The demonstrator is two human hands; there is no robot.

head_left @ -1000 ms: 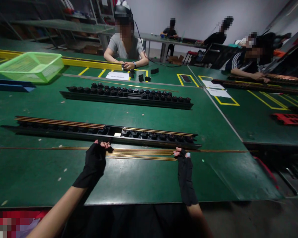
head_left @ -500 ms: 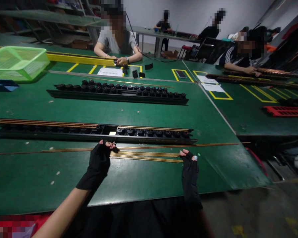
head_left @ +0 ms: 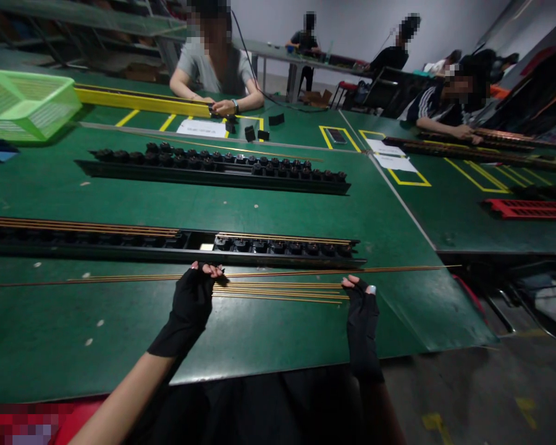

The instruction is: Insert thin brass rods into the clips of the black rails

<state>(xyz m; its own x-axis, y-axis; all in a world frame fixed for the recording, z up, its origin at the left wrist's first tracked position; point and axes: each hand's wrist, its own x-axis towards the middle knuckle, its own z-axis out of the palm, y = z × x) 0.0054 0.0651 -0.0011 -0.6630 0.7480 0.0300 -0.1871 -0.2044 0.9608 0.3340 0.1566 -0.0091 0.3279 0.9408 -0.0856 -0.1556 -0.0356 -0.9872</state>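
Reaching both fingerless-gloved hands to long thin brass rods (head_left: 278, 290) lying loose on the green worktop (head_left: 278, 334)

The left hand (head_left: 189, 306) has its fingers (head_left: 208, 267) curled at the rods, and the right hand (head_left: 362, 321) has its fingers (head_left: 352, 282) narrow beside them; any grip cannot be told. Gathering rods seems the step in hand. Lifting calls for keeping their long ends clear of the black slotted rack (head_left: 278, 252) just beyond; open worktop lies toward the near edge.

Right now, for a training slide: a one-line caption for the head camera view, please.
Left hand and right hand, black-gloved, at thin brass rods on a green workbench by a black rack.
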